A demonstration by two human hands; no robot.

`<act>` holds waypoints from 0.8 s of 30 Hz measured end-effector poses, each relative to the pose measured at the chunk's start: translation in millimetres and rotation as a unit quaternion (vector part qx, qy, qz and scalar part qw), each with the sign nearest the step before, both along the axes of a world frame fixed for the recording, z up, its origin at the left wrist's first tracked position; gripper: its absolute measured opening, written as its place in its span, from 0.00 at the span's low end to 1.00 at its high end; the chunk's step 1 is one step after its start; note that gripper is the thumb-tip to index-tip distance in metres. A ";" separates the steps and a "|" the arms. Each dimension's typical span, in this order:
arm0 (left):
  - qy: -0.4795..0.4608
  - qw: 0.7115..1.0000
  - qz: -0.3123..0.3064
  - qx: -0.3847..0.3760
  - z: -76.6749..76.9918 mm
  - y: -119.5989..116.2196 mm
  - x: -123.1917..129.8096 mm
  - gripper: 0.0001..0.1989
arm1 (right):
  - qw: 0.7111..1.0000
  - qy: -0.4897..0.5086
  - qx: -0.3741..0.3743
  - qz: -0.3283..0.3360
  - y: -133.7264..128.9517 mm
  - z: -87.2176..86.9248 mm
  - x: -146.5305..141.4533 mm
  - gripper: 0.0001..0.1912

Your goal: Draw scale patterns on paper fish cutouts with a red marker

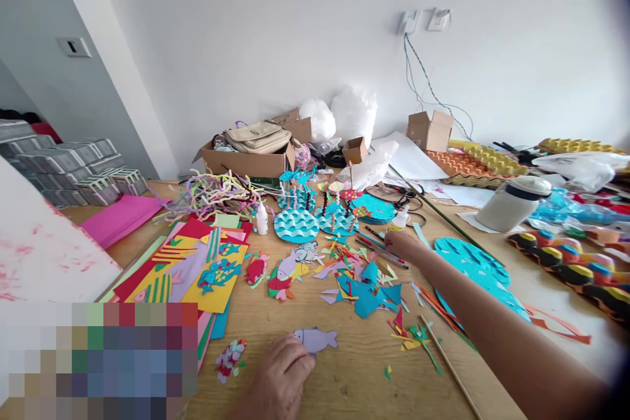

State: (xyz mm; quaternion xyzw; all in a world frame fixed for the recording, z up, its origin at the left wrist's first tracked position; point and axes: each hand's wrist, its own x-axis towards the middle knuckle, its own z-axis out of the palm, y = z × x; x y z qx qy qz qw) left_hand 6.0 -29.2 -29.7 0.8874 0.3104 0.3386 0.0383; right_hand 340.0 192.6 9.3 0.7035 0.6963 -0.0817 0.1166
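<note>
My left hand (283, 371) rests on the table at the bottom middle. Its bent fingers close on the head end of a lilac paper fish (319, 340), whose tail points right. Farther back, my right hand (401, 244) reaches in with its fingers drawn together. Several slim pens (381, 251) lie against that hand, and a small glue bottle (400, 218) with a yellow label is just behind it. What these fingers hold, if anything, is hidden. Left of the scraps lie more cut paper fish (285, 273). A pile of small paper discs (230, 359) is left of my left hand.
Blue paper scraps (371, 295) cover the middle. Blue wavy discs (296, 226) carry fish on stalks behind. Coloured paper sheets (197, 262) and a white glue bottle (262, 218) stand left. A wooden stick (450, 367), a turquoise sheet (472, 269) and a white flask (514, 203) are right.
</note>
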 end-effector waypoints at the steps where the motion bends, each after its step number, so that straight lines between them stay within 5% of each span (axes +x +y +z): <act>1: 0.001 1.000 0.002 -0.004 -0.6 0.1 0.1 0.14 | 1.000 -0.003 -0.004 0.001 0.2 0.9 -0.4 0.14; 9: 0.006 0.999 0.009 -0.037 -3.4 -2.3 2.4 0.14 | 0.999 -0.006 0.032 0.005 -9.6 6.5 -9.3 0.12; 15: -0.002 0.998 0.025 -0.051 -2.8 -3.7 3.7 0.14 | 0.993 0.018 0.119 -0.011 -30.1 26.3 2.6 0.09; 24: -0.017 0.994 0.072 -0.076 -0.7 -6.6 6.1 0.18 | 0.954 0.123 0.272 -0.031 -120.3 59.8 -6.2 0.05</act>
